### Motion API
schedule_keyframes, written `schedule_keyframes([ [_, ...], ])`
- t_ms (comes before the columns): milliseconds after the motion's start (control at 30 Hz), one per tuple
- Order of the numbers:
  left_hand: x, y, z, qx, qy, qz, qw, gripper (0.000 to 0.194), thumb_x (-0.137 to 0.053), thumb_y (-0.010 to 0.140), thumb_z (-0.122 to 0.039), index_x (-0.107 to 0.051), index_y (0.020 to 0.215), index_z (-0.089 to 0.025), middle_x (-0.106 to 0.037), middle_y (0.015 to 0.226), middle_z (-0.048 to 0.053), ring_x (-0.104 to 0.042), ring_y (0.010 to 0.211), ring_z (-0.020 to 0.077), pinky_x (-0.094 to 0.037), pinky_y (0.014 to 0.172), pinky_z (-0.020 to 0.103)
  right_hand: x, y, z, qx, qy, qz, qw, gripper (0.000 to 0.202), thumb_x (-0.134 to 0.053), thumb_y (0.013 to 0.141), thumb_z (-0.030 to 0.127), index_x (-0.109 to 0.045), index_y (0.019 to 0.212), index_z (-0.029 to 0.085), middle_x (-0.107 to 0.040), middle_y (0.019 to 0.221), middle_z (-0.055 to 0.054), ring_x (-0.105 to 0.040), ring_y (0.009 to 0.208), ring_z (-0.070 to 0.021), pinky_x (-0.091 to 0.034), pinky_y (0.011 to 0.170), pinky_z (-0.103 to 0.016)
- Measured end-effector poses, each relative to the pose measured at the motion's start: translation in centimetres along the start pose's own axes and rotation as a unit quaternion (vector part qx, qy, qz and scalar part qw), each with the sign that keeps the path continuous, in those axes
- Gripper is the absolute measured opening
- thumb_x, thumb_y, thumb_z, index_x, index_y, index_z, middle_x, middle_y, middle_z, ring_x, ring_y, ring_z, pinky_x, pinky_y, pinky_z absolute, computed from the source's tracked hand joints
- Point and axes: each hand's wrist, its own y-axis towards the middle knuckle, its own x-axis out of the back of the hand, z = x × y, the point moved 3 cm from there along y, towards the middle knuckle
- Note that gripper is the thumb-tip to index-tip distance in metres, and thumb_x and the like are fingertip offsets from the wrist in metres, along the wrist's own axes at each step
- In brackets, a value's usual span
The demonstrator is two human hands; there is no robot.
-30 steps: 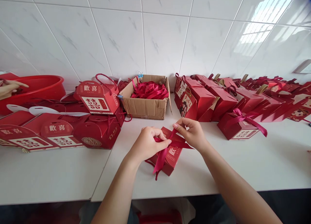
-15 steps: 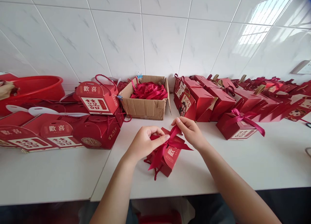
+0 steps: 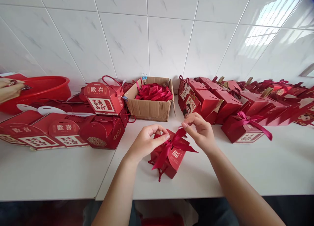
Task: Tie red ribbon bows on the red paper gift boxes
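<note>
A small red gift box (image 3: pixel 174 164) with white lettering stands in front of me on the white table, its red cord handle hanging at the left. Across its top lies a dark red ribbon bow (image 3: pixel 173 143), its two tails spread over the box. My left hand (image 3: pixel 148 141) pinches the bow's left loop between thumb and fingers, hiding part of it. On the far right side, my right hand (image 3: pixel 200 131) has thumb and forefinger closed at the tip of the other loop.
A cardboard carton (image 3: pixel 147 110) of red ribbons stands behind. Red boxes (image 3: pixel 101 98) are stacked at the left, by a red basin (image 3: pixel 52 88) and another person's hand (image 3: pixel 9 91). A box with a bow (image 3: pixel 245 129) and rows of red boxes (image 3: pixel 223 100) stand right.
My right hand has drawn slightly outward along the right loop, while my left hand stays at the left one. The other person's hand shows more at the left edge. The view has shifted slightly.
</note>
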Motion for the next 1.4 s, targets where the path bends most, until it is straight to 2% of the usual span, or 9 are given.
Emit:
schedule_keyframes([
  [133, -0.2, 0.0, 0.0, 0.011, -0.031, 0.011, 0.999, 0.023, -0.061, 0.082, -0.04, -0.062, 0.087, -0.017, -0.063, 0.081, 0.002, -0.057, 0.071, 0.014, -0.044, 0.061, 0.023, -0.5, -0.3, 1.8, 0.136, -0.049, 0.146, 0.979, 0.006, -0.063, 0.083, 0.024, -0.069, 0.083, 0.022, -0.058, 0.092, -0.007, -0.056, 0.087, -0.0197, -0.045, 0.078, -0.036],
  [267, 0.0, 0.4, 0.5, 0.032, -0.14, -0.023, 0.989, 0.034, -0.052, 0.086, -0.052, -0.061, 0.091, -0.019, -0.056, 0.07, -0.002, -0.055, 0.062, 0.0121, -0.043, 0.057, 0.022, -1.4, -1.0, 2.9, 0.227, -0.084, 0.199, 0.95, 0.016, -0.058, 0.083, 0.026, -0.069, 0.094, 0.022, -0.063, 0.088, -0.006, -0.055, 0.083, -0.0195, -0.041, 0.077, -0.039],
  [467, 0.1, 0.6, 0.8, 0.038, -0.181, -0.01, 0.983, 0.04, -0.048, 0.087, -0.054, -0.063, 0.091, -0.018, -0.046, 0.057, -0.004, -0.044, 0.05, 0.0093, -0.036, 0.049, 0.022, -2.1, -1.8, 3.2, 0.223, -0.143, 0.239, 0.934, 0.031, -0.058, 0.085, 0.038, -0.068, 0.109, 0.021, -0.063, 0.096, -0.008, -0.052, 0.087, -0.0209, -0.035, 0.081, -0.041],
  [800, 0.2, 0.7, 1.0, 0.02, -0.172, -0.03, 0.984, 0.032, -0.055, 0.085, -0.049, -0.061, 0.092, -0.019, -0.052, 0.064, -0.003, -0.053, 0.063, 0.012, -0.042, 0.066, 0.024, -1.8, -1.8, 3.3, 0.229, -0.06, 0.253, 0.938, 0.028, -0.057, 0.084, 0.046, -0.076, 0.087, 0.026, -0.054, 0.118, -0.008, -0.046, 0.11, -0.0279, -0.034, 0.093, -0.048],
  [967, 0.3, 0.5, 0.4, 0.018, -0.142, -0.035, 0.989, 0.033, -0.056, 0.083, -0.051, -0.06, 0.083, -0.018, -0.042, 0.061, -0.005, -0.048, 0.057, 0.0096, -0.037, 0.061, 0.022, -0.6, -1.3, 2.0, 0.148, 0.036, 0.136, 0.979, 0.036, -0.045, 0.093, 0.04, -0.071, 0.077, 0.022, -0.056, 0.113, -0.01, -0.049, 0.111, -0.0276, -0.038, 0.092, -0.045],
  [1100, 0.6, -0.1, -0.1, 0.013, -0.073, -0.04, 0.996, 0.036, -0.053, 0.085, -0.052, -0.059, 0.079, -0.017, -0.041, 0.062, -0.005, -0.044, 0.058, 0.009, -0.034, 0.059, 0.021, -0.1, -0.8, -0.3, 0.038, 0.091, 0.003, 0.995, 0.032, -0.046, 0.094, 0.032, -0.064, 0.069, 0.021, -0.055, 0.084, -0.006, -0.054, 0.089, -0.0202, -0.042, 0.076, -0.035],
  [1200, 0.6, -0.5, -0.4, 0.006, -0.027, -0.017, 0.999, 0.036, -0.051, 0.086, -0.053, -0.06, 0.082, -0.018, -0.043, 0.063, -0.004, -0.045, 0.061, 0.0099, -0.033, 0.06, 0.022, 0.2, -0.5, -0.6, 0.019, 0.077, -0.022, 0.997, 0.032, -0.049, 0.093, 0.03, -0.06, 0.065, 0.02, -0.05, 0.076, -0.003, -0.051, 0.073, -0.0159, -0.041, 0.067, -0.031],
  [1300, 0.4, -0.7, -0.5, -0.005, 0.037, 0.012, 0.999, 0.027, -0.057, 0.084, -0.046, -0.061, 0.083, -0.019, -0.046, 0.063, -0.005, -0.046, 0.062, 0.0101, -0.035, 0.06, 0.022, 0.7, -0.8, 1.4, 0.05, 0.027, 0.017, 0.998, 0.019, -0.054, 0.09, 0.025, -0.059, 0.073, 0.02, -0.052, 0.074, -0.002, -0.05, 0.07, -0.0152, -0.041, 0.065, -0.031],
  [1400, 0.2, -0.7, -0.5, -0.019, 0.086, 0.026, 0.996, 0.022, -0.063, 0.081, -0.041, -0.063, 0.085, -0.02, -0.052, 0.065, -0.004, -0.049, 0.062, 0.0106, -0.037, 0.059, 0.022, 0.2, -2.7, 4.7, 0.102, -0.09, 0.17, 0.976, 0.015, -0.063, 0.082, 0.02, -0.061, 0.097, 0.021, -0.057, 0.091, -0.006, -0.053, 0.085, -0.0194, -0.045, 0.076, -0.036],
])
